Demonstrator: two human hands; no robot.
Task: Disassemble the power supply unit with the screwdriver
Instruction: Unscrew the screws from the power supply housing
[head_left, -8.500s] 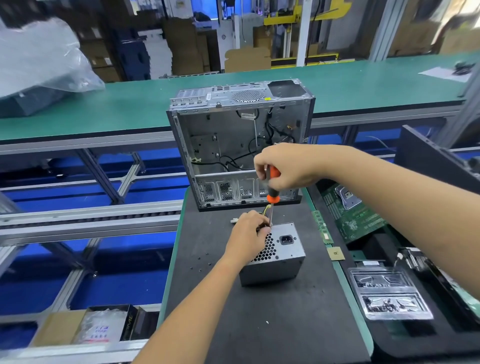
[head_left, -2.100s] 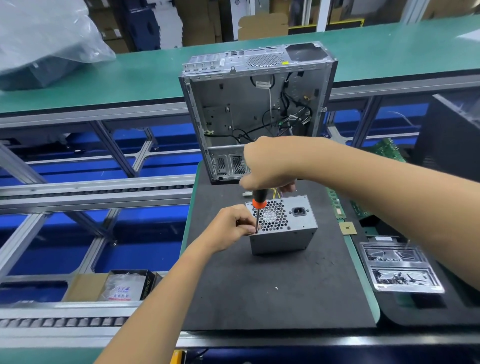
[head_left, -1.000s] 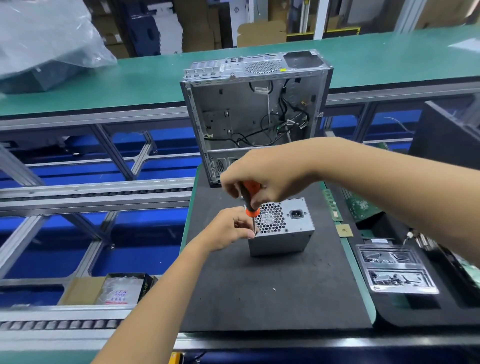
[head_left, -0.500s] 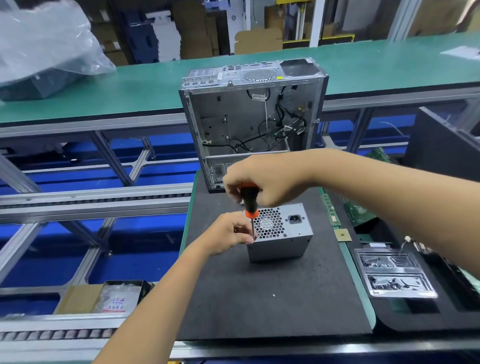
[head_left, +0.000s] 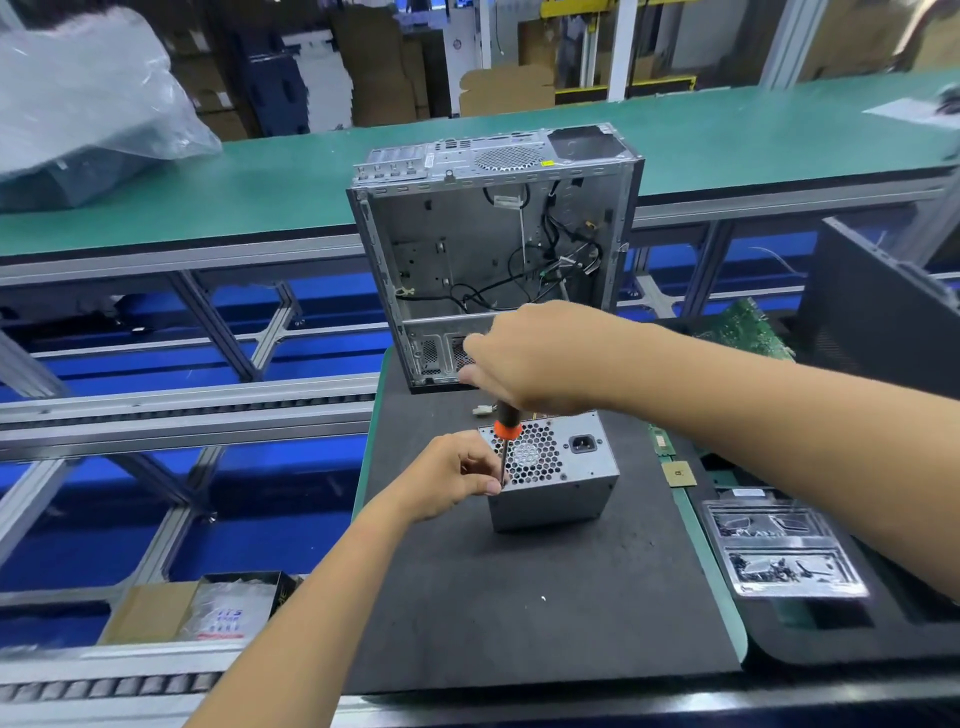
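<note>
A grey power supply unit (head_left: 558, 480) with a honeycomb fan grille and a power socket stands on the black foam mat (head_left: 519, 597). My right hand (head_left: 535, 358) grips the handle of a black and orange screwdriver (head_left: 506, 423) from above. Its shaft points down at the unit's near left corner. My left hand (head_left: 452, 475) is curled against the unit's left edge, with thumb and fingers around the lower shaft. The tip and the screw are hidden by my fingers.
An open, emptied computer case (head_left: 493, 249) stands upright at the mat's far end. A green circuit board (head_left: 748, 327), a small chip (head_left: 678, 474) and a clear tray of screws (head_left: 779, 551) lie to the right. A conveyor rail (head_left: 182, 410) runs on the left.
The screwdriver has gone from tilted to nearly upright as my right hand shifted on its handle. My left hand stays at the unit's left corner. The camera view has shifted slightly.
</note>
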